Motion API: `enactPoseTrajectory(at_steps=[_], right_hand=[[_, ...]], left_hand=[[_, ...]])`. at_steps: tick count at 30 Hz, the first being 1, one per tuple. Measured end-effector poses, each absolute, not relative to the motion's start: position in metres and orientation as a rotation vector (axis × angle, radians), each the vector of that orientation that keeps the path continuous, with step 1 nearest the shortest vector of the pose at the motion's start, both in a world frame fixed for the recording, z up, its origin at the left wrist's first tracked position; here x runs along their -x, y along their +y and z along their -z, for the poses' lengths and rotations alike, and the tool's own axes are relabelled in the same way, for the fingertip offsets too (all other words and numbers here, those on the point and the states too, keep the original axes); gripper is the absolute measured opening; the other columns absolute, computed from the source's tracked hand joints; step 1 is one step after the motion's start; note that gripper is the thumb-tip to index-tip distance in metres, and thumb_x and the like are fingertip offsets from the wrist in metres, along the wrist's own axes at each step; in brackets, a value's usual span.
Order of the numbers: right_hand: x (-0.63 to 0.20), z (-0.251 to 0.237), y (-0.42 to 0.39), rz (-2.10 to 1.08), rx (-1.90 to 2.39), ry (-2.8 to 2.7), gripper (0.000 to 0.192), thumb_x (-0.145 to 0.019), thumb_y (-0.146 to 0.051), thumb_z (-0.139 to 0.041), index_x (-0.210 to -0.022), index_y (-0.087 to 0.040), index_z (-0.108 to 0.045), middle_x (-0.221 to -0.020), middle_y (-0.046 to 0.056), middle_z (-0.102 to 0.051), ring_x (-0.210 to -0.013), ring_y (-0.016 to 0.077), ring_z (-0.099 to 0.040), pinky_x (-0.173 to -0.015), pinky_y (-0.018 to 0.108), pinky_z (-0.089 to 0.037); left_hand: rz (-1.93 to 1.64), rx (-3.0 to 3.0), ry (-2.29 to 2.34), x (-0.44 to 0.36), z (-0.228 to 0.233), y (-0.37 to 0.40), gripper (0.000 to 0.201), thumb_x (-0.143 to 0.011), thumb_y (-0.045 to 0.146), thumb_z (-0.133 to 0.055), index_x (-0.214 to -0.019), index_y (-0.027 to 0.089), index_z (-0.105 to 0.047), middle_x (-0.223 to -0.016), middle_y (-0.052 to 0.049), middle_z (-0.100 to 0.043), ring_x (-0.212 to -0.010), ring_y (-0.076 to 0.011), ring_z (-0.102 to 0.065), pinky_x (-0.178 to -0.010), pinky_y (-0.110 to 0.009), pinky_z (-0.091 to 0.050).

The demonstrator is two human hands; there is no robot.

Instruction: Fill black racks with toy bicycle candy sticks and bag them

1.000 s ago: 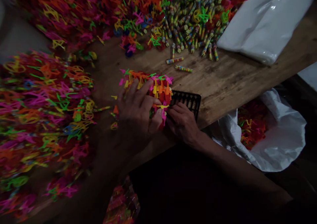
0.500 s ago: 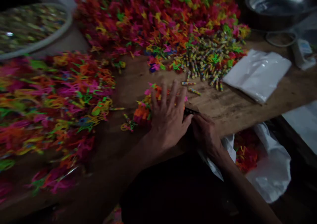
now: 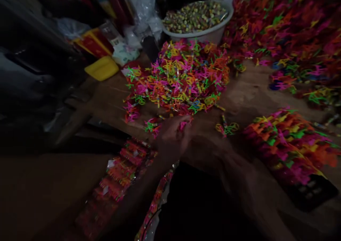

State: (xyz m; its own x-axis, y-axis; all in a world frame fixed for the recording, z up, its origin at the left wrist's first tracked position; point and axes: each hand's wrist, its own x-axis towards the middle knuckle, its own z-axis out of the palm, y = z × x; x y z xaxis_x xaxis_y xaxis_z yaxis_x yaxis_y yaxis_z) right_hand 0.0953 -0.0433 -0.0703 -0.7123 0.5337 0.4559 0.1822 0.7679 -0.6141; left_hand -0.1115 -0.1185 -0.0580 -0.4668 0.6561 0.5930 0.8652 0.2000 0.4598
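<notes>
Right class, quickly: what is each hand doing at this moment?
Left hand: at the near edge of the colourful plastic pile, fingers curled at a pink piece; grip unclear.
Right hand: motion-blurred, cannot be told.

no text or label here can be read.

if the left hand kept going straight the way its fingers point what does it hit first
Most likely the round heap of multicoloured plastic toy pieces on the wooden table. The left hand points up and away, already among loose pieces at the heap's near edge. Blur and dim light make depth uncertain.
</notes>
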Motion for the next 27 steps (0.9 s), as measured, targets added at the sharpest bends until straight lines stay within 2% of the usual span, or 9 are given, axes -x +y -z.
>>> enactPoseTrajectory(at_steps=[3, 6, 9, 13, 19, 23, 25, 27], right_hand=[[-0.023, 0.081, -0.02, -0.537, 0.482, -2.364, 0.023, -0.099, -0.02, -0.049, -0.088, -0.022, -0.07, -0.078, 0.006, -0.069, -0.069, 0.0202, -0.062, -0.063, 0.033, -0.049], [0.046, 0.075, 0.004, -0.377, 0.587, -2.312, 0.022, -0.1, -0.022, -0.049, -0.091, -0.02, -0.069, -0.088, 0.01, -0.072, -0.085, 0.0236, -0.063, -0.079, 0.038, -0.05], [0.106, 0.07, 0.021, -0.299, 0.75, -2.39, 0.013, -0.095, -0.02, -0.058, -0.093, -0.016, -0.07, -0.097, 0.015, -0.074, -0.097, 0.0281, -0.062, -0.091, 0.045, -0.049], [0.149, 0.067, 0.028, -0.235, 0.954, -2.579, 0.019, -0.096, -0.017, -0.055, -0.1, -0.01, -0.073, -0.112, 0.021, -0.073, -0.109, 0.0341, -0.062, -0.097, 0.049, -0.046], [0.129, 0.04, 0.016, -0.241, 1.034, -2.577, 0.022, -0.102, -0.024, -0.052, -0.104, -0.017, -0.072, -0.11, 0.013, -0.072, -0.109, 0.0272, -0.063, -0.096, 0.042, -0.041], [0.084, 0.031, 0.003, -0.293, 1.014, -2.584, 0.021, -0.102, -0.026, -0.053, -0.1, -0.018, -0.072, -0.105, 0.012, -0.072, -0.1, 0.0249, -0.064, -0.089, 0.038, -0.043], [0.055, 0.033, -0.004, -0.377, 0.907, -2.53, 0.021, -0.102, -0.026, -0.054, -0.101, -0.017, -0.072, -0.101, 0.011, -0.071, -0.095, 0.0238, -0.065, -0.083, 0.035, -0.046], [0.024, 0.037, -0.011, -0.485, 0.756, -2.431, 0.021, -0.102, -0.025, -0.052, -0.101, -0.018, -0.072, -0.099, 0.01, -0.07, -0.091, 0.0218, -0.066, -0.078, 0.032, -0.048]], left_hand=[[0.951, 1.081, -2.385, 0.165, 0.069, -0.152, 0.017, -0.094, 0.031, -0.06, -0.101, 0.019, -0.071, -0.101, -0.007, -0.078, -0.098, -0.0234, -0.073, -0.094, -0.041, -0.058], [0.802, 0.874, -2.636, 0.21, 0.071, -0.157, 0.026, -0.087, 0.037, -0.068, -0.106, 0.018, -0.069, -0.107, -0.013, -0.076, -0.102, -0.03, -0.072, -0.092, -0.046, -0.059], [0.618, 0.841, -2.816, 0.242, 0.072, -0.138, 0.043, -0.087, 0.046, -0.069, -0.118, 0.015, -0.065, -0.118, -0.02, -0.072, -0.107, -0.0378, -0.071, -0.09, -0.052, -0.057], [0.519, 0.93, -2.961, 0.273, 0.083, -0.111, 0.039, -0.09, 0.039, -0.063, -0.117, 0.011, -0.066, -0.104, -0.023, -0.074, -0.101, -0.0418, -0.071, -0.087, -0.052, -0.056], [0.645, 0.925, -3.035, 0.295, 0.094, -0.107, 0.02, -0.088, 0.034, -0.067, -0.098, 0.016, -0.071, -0.1, -0.012, -0.077, -0.097, -0.0294, -0.073, -0.087, -0.037, -0.055], [0.681, 0.86, -3.051, 0.285, 0.092, -0.109, 0.034, -0.09, 0.037, -0.068, -0.116, 0.016, -0.067, -0.107, -0.01, -0.077, -0.103, -0.0302, -0.072, -0.091, -0.038, -0.054], [0.679, 0.866, -3.041, 0.279, 0.086, -0.107, 0.043, -0.092, 0.037, -0.066, -0.126, 0.011, -0.062, -0.112, -0.013, -0.075, -0.109, -0.0335, -0.07, -0.096, -0.043, -0.053], [0.69, 0.969, -3.028, 0.275, 0.075, -0.105, 0.042, -0.096, 0.033, -0.059, -0.128, 0.006, -0.059, -0.114, -0.014, -0.073, -0.114, -0.0346, -0.067, -0.102, -0.047, -0.049]])
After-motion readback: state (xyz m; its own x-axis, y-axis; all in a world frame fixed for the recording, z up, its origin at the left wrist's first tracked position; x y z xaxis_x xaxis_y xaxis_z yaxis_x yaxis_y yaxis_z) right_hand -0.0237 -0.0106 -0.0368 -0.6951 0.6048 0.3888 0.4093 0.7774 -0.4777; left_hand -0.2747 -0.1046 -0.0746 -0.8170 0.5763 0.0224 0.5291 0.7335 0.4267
